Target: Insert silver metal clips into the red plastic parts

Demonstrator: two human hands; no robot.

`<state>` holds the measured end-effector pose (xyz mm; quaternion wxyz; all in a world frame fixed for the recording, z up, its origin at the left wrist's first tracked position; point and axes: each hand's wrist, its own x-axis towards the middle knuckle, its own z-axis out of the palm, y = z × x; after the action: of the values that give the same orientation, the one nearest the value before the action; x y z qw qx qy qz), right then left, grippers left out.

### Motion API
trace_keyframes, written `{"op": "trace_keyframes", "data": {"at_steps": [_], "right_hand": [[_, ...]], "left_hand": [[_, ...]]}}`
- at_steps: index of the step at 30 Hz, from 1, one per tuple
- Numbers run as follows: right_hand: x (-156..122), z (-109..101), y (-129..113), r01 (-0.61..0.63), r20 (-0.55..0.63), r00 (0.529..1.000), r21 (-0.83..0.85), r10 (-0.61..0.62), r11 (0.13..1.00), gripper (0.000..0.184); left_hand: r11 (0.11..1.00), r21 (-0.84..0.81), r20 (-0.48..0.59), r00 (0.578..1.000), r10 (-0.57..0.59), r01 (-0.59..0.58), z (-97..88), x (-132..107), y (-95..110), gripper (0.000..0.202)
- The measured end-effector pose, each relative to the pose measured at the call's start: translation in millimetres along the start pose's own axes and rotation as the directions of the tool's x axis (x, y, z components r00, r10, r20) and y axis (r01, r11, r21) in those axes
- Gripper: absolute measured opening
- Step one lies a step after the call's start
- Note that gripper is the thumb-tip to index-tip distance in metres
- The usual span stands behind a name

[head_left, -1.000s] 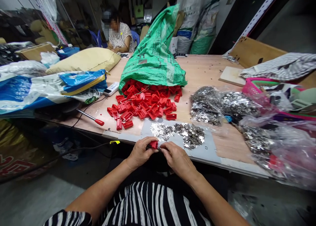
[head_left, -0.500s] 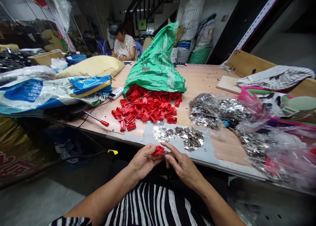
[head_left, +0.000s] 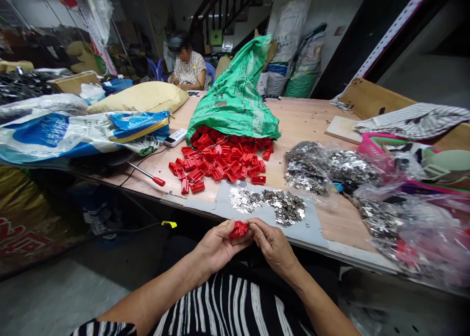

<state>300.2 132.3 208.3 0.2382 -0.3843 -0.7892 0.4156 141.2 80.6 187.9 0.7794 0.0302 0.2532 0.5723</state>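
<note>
My left hand (head_left: 216, 246) and my right hand (head_left: 272, 243) meet just below the table's near edge, both closed on one small red plastic clip (head_left: 239, 228) held between their fingertips. Straight ahead on a grey sheet (head_left: 312, 222) lie two small heaps of silver metal pieces (head_left: 268, 204). Beyond them a pile of red plastic clips (head_left: 220, 162) spills from the mouth of a green woven sack (head_left: 235, 98).
Clear bags of metal pieces (head_left: 326, 167) and a pink basket (head_left: 378, 145) crowd the right. A red-handled tool (head_left: 147, 174), a white remote (head_left: 175, 137) and blue-white sacks (head_left: 81, 132) lie left. Another person (head_left: 187, 66) sits at the far end.
My right hand's fingers, lifted off the clip half a second ago, have closed back onto it. The view has tilted up slightly.
</note>
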Motion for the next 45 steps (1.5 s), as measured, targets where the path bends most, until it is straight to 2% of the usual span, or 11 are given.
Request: {"op": "trace_keyframes", "data": {"at_steps": [4, 7, 10, 16, 19, 23, 27, 30, 34, 39, 45], "right_hand": [[-2.7, -2.2, 8.3, -0.091, 0.035, 0.995, 0.056, 0.089, 0.994, 0.044], [-9.8, -7.7, 12.0, -0.129, 0.114, 0.986, 0.043, 0.123, 0.991, 0.047], [-19.1, -11.6, 19.5, -0.161, 0.212, 0.965, 0.003, 0.157, 0.987, 0.046], [-35.5, -3.3, 61.1, -0.244, 0.334, 0.893, -0.207, 0.303, 0.947, 0.038], [-38.4, 5.1, 85.8, -0.33, 0.294, 0.833, -0.418, 0.469, 0.847, 0.036], [-31.7, 14.7, 103.6, -0.392, 0.242, 0.778, -0.535, 0.58, 0.749, 0.036], [-15.1, 26.8, 110.3, -0.396, 0.225, 0.746, -0.607, 0.627, 0.689, 0.055], [-3.9, 39.0, 116.6, -0.386, 0.24, 0.705, -0.658, 0.667, 0.646, 0.055], [0.9, 50.2, 124.2, -0.358, 0.247, 0.692, -0.698, 0.678, 0.62, 0.049], [0.3, 49.8, 127.3, -0.371, 0.216, 0.695, -0.71, 0.686, 0.599, 0.041], [-6.9, 40.7, 118.6, -0.406, 0.139, 0.74, -0.688, 0.658, 0.602, 0.036]], "left_hand": [[0.983, 0.157, -0.136, 0.988, -0.076, 0.097, -23.9, 7.7, -0.2, 0.015], [0.93, 0.268, -0.338, 0.929, -0.154, 0.251, -55.2, 20.6, -1.2, 0.013], [0.901, 0.297, -0.431, 0.886, -0.17, 0.318, -88.9, 36.5, -3.6, 0.004], [0.855, 0.452, -0.423, 0.905, -0.048, 0.256, -128.8, 57.2, -8.4, 0.036], [0.768, 0.596, -0.397, 0.917, 0.03, 0.233, -139.2, 62.0, -10.5, 0.054], [0.503, 0.838, -0.322, 0.935, 0.147, 0.21, -149.8, 67.9, -11.8, 0.057], [0.059, 0.988, -0.153, 0.976, 0.152, 0.146, -152.5, 73.8, -8.3, 0.053], [-0.253, 0.966, -0.04, 0.997, 0.067, 0.056, -151.1, 77.7, -7.1, 0.045], [-0.546, 0.838, -0.008, 1.0, -0.018, -0.004, -149.5, 86.7, -11.5, 0.029], [-0.719, 0.695, -0.092, 0.991, -0.098, -0.007, -145.0, 103.9, -14.3, 0.034], [-0.734, 0.68, -0.11, 0.988, -0.11, -0.006, -131.3, 90.2, 9.1, 0.035]]}}
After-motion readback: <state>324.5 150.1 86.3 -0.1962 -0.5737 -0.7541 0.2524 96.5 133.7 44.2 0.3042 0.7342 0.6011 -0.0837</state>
